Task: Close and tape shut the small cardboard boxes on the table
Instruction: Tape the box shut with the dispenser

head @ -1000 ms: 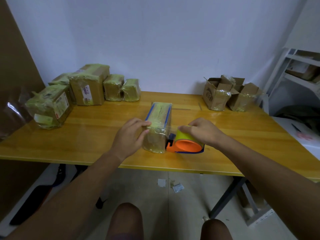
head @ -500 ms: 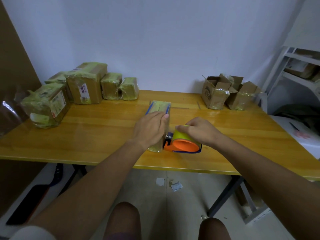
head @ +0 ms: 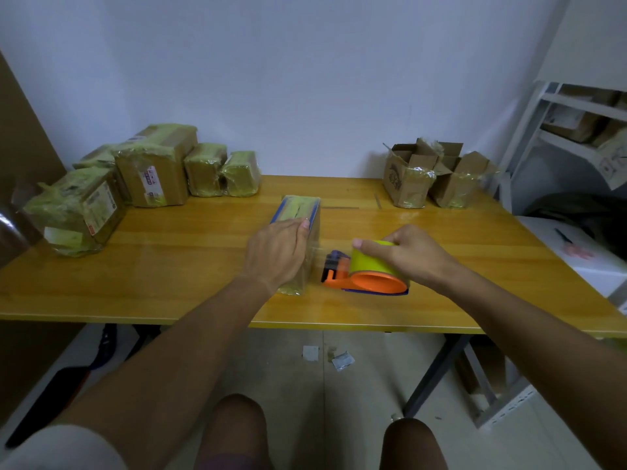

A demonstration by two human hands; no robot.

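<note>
Pressing flat on top of a narrow taped box [head: 298,232] with blue edges, the left hand [head: 276,254] lies palm down, fingers spread along the lid rather than curled around anything. That box stands near the middle of the wooden table [head: 169,266]. Just right of it, the right hand [head: 412,254] clasps a tape dispenser [head: 368,271], orange-bodied with a yellow-green roll, resting on the tabletop. At the far left sit 6 taped boxes [head: 154,167] in a cluster; at the far right, 2 open boxes [head: 437,174] stand side by side, flaps up.
</note>
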